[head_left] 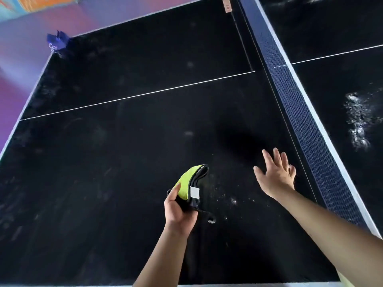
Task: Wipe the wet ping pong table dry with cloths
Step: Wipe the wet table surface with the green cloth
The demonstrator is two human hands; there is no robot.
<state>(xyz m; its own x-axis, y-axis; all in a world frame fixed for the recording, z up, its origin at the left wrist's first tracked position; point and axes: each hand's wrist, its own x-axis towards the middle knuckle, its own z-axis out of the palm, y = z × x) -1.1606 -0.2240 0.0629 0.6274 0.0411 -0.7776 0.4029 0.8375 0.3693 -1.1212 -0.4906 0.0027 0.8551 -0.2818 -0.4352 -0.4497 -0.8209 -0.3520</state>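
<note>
Over the dark bench (124,162) with droplets near its net (300,112), my left hand (178,210) grips folded cloths (191,183), my right hand (275,175) spread wide.

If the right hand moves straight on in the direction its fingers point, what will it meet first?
Probably the net. The open right hand points up the picture, slightly toward it, over dark table. Its height is unclear.

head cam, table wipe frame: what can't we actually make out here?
- Folded cloths in the left hand: how many layers, hidden by the fold and fingers.
- Small blue object at the far table corner: too blurred to identify.
- Right hand: open, but touching the table or hovering is unclear from above.
- Wet patch beyond the net: its extent is cut off by the right edge.
</note>
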